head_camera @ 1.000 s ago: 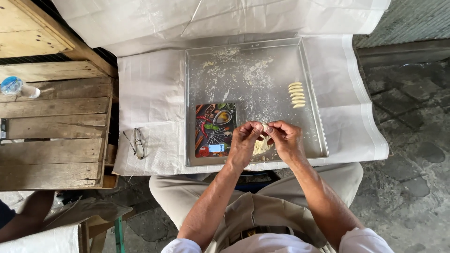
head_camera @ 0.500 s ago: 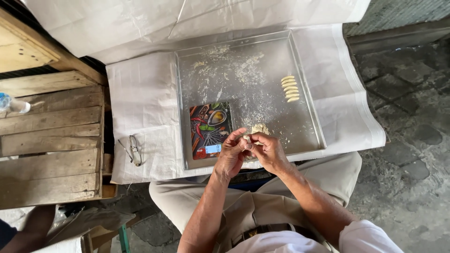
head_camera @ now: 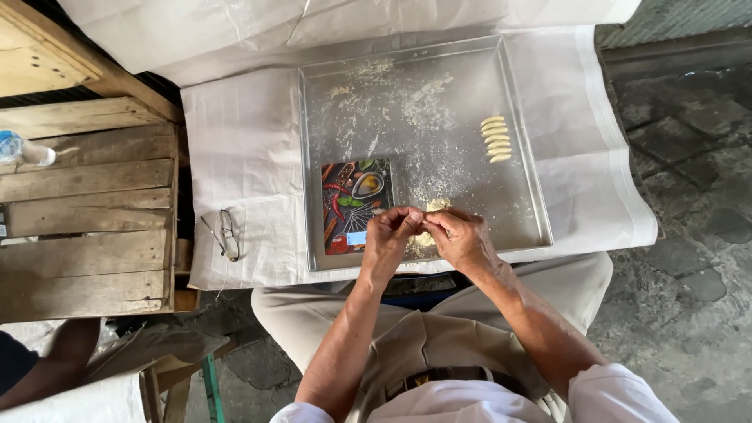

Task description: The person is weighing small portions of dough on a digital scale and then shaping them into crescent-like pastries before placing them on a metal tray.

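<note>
I'm looking straight down from the head camera, and both hands meet over the near edge of the metal tray point(head_camera: 523, 188). My left hand point(head_camera: 389, 239) and right hand point(head_camera: 462, 239) have their fingertips pinched together on a small lump of pale dough point(head_camera: 435, 207) — both closed on it, thumbs pressing in from the near side. The lump sits just above the tray floor, near the front rim, and the knuckles hide most of it, so I cannot tell its exact shape.

Just left of the hands, touching the left one in the view, lies a small board printed with spices and vegetables point(head_camera: 346, 200), inside the tray. Farther back on the right side is a short row of shaped dough pieces point(head_camera: 496, 139), well apart from the hands. Flour and crumbs point(head_camera: 407, 98) dust the far half of the tray.

The tray rests on a white cloth point(head_camera: 243, 157), and a pair of glasses point(head_camera: 223, 235) lies on that cloth to the left. Beyond it — wooden crates point(head_camera: 86, 211), with a plastic bottle point(head_camera: 22, 149) at the far left edge.
</note>
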